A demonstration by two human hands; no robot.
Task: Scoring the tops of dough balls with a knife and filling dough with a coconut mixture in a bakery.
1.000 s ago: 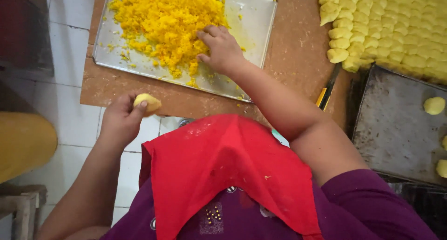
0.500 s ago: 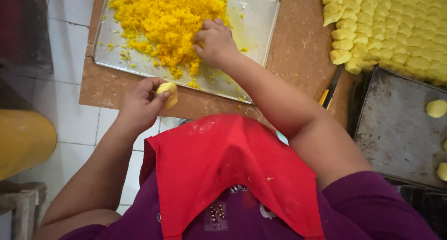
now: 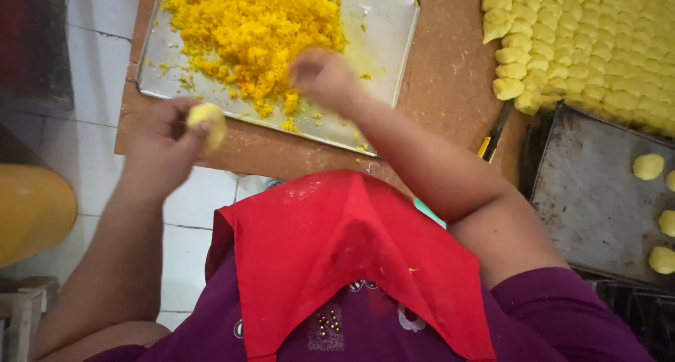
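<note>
Down at the near-left corner of the brown board (image 3: 450,88), the left hand (image 3: 165,151) is raised with its wrist bent, the fingers (image 3: 193,140) curled narrowly round a small, smooth, pale-yellow dough ball (image 3: 208,121), which sits at the fingertips just over the board's near edge. The right hand (image 3: 325,77), blurred, reaches from a bent elbow over the near edge of the metal tray (image 3: 383,46); its fingers look bunched together, though whether they pinch anything I cannot tell. That shallow, shiny tray holds a loose, crumbly heap of bright yellow filling (image 3: 256,28), with crumbs scattered along its near rim. At the board's far-right corner lie rows of pale, lumpy dough pieces (image 3: 590,46). Beside the board's right edge a dark, worn baking sheet (image 3: 590,200) carries a few round balls (image 3: 647,166).
</note>
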